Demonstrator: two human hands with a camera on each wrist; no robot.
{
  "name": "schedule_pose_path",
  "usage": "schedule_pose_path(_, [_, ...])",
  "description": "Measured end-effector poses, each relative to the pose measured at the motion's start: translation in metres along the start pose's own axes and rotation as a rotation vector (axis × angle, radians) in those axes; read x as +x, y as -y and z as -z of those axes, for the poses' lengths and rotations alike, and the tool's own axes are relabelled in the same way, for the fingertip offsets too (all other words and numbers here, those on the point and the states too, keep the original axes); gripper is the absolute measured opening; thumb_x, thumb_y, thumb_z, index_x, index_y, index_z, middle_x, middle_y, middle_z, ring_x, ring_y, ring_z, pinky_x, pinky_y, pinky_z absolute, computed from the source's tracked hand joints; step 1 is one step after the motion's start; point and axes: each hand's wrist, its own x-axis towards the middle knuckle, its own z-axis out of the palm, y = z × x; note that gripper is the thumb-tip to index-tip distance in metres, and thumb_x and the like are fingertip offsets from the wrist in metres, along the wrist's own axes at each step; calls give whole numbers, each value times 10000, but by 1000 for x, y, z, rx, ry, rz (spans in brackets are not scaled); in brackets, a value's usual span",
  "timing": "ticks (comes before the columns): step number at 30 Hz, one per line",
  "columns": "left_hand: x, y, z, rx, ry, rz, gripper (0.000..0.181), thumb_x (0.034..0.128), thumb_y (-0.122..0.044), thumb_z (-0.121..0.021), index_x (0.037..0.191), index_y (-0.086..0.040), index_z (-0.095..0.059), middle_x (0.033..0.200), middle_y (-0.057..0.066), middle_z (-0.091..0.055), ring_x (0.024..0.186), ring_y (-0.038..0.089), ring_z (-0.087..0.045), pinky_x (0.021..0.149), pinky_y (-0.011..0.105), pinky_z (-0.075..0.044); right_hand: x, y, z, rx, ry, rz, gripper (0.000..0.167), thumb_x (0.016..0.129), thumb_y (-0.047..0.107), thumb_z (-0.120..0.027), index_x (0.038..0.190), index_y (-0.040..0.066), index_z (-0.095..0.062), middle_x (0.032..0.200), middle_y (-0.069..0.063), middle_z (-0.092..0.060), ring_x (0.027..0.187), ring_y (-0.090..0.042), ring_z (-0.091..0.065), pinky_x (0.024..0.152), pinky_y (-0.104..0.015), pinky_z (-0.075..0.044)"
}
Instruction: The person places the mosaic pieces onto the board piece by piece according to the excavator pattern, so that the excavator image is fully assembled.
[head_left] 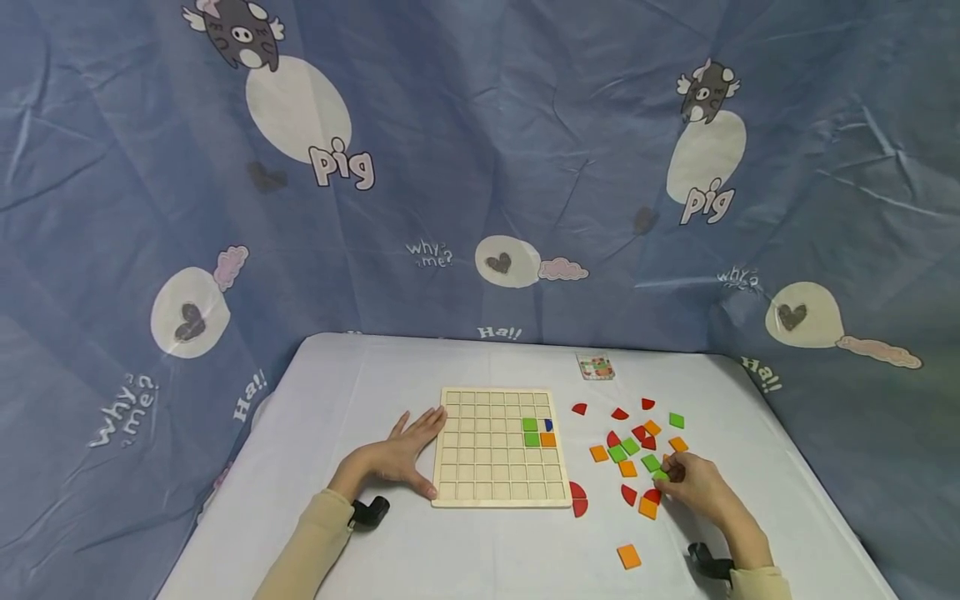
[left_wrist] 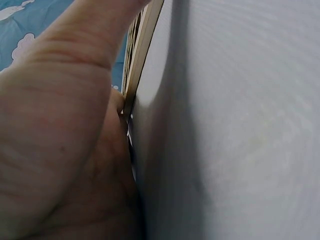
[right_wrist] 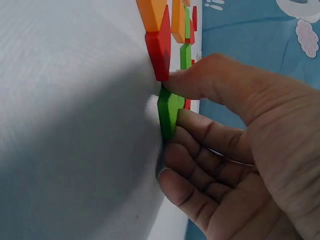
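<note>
A pale wooden board (head_left: 487, 473) with a grid of square cells lies on the table. Two green square tiles, an orange square tile (head_left: 548, 439) and a small blue piece (head_left: 548, 425) sit in cells toward its right side. My left hand (head_left: 401, 454) spreads along the board's left edge, thumb at the lower left corner and fingers higher up. On the right, my right hand (head_left: 693, 483) pinches a green tile (right_wrist: 169, 112) between thumb and fingers, down at the table surface. A red quarter-round piece (right_wrist: 159, 50) is close by the thumb.
Loose orange and green tiles and red quarter-round pieces lie scattered right of the board. Two red pieces (head_left: 578, 500) are by its lower right corner. One orange tile (head_left: 628, 557) lies nearer the front. A small printed card (head_left: 596, 367) is at the back. Blue patterned cloth (head_left: 600, 167) hangs behind.
</note>
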Motion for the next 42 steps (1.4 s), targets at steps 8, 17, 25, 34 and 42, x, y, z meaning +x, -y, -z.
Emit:
schedule_pose_path(8, [-3,-1,1,-7,-3,-5,1337,632,-607,-814,1551,-63,-9,1635,89,64,1509,279,83,1158,594,160,9,23,-5,10,-70,116,331,757,214,-777,972,27,-610,860,-32,-595,780,-155,-526,667,-271,-492])
schedule_pose_path(17, [-3,0,-1,-16,-1,1,1336,632,-617,-809,1553,-70,-9,1636,82,63,1510,272,84,1159,589,164,31,86,-22,64,-27,370,237,772,171,-782,929,102,-619,794,18,-567,711,-107,-497,590,-190,-443])
schedule_pose_path(25, [-2,0,-4,-10,-3,-4,1339,628,-634,-801,1554,-75,-12,1637,82,56,1510,274,79,1161,589,156,49,142,-53,8,47,640,214,770,162,-784,919,101,-643,835,32,-583,732,-78,-507,616,-182,-455])
schedule_pose_path(34, [-2,-2,-4,-5,-5,0,1338,626,-633,-803,1554,-72,-19,1639,78,47,1512,273,67,1168,584,144,64,175,-73,-64,116,723,225,814,221,-766,977,125,-645,917,58,-600,783,-62,-515,680,-212,-480])
schedule_pose_path(42, [-2,-3,1,2,-6,4,1334,629,-628,-801,1553,-73,-16,1638,67,48,1512,260,70,1171,577,146,72,184,-81,-83,186,732,217,837,221,-758,992,105,-660,927,44,-603,814,-68,-535,709,-220,-502])
